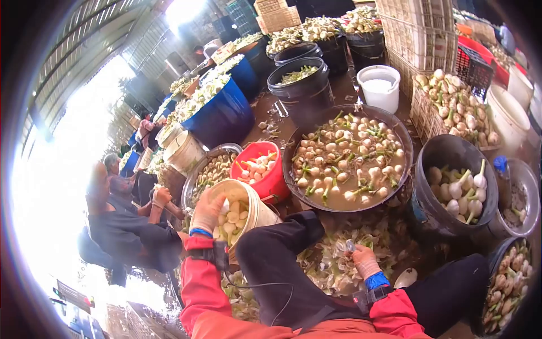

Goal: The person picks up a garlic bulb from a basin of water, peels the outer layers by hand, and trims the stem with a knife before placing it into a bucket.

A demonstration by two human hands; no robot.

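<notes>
My left hand, gloved, is at the left rim of a white bucket of peeled garlic bulbs; its fingers are bent, and whether a bulb is between them is unclear. My right hand, also gloved, is closed around a small knife above a heap of peelings. Beyond my knees a wide dark basin holds garlic bulbs floating in brownish water. A red bucket with peeled pieces stands behind the white one.
A black bucket of bulbs stands at the right, beside a metal basin. Nearby are a white bucket, stacked crates and a blue tub. Another person sits close on the left, with more people farther back.
</notes>
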